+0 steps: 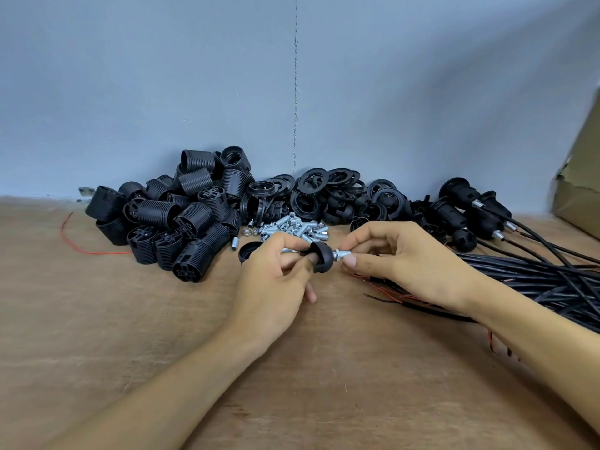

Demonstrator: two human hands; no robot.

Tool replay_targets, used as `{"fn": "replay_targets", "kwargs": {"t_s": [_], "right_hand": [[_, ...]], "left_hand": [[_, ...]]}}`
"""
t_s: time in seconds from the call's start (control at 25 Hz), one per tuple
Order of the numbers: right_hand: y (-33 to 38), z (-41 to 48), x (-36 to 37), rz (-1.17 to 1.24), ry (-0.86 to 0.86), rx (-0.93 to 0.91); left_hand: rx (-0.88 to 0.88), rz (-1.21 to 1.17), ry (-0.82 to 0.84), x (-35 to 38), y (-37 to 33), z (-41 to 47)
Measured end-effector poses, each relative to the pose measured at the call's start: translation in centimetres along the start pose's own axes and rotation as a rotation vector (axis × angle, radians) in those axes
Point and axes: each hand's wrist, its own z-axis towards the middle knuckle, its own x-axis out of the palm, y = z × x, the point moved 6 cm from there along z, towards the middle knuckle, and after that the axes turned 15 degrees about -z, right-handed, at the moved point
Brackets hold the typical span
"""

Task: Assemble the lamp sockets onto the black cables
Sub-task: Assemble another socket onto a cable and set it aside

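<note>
Socket cap point(321, 256) held over the bench point(97, 319)

Black cables point(535, 280) lie right, socket bodies point(181, 216) heaped left; the left grip point(276, 280) clasps the cap mid-bench; the right grip point(399, 261) pinches its threaded tube point(343, 254).

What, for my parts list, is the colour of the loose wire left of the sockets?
Red wire, in the head view.
</note>
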Motion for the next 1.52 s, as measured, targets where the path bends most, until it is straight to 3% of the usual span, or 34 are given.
{"fn": "replay_targets", "kwargs": {"t_s": [0.84, 1.12, 1.52], "right_hand": [[1.4, -0.6, -0.1, -0.06, -0.1, -0.093], [1.5, -0.6, 0.3, -0.21, -0.079, -0.098], [1.8, -0.8, 0.1, -0.11, -0.076, -0.116]], "left_hand": [[-0.003, -0.135, 0.03, -0.3, 0.4, 0.2], [0.007, -0.17, 0.076, -0.1, 0.1, 0.1], [-0.033, -0.229, 0.086, -0.1, 0.1, 0.1]]}}
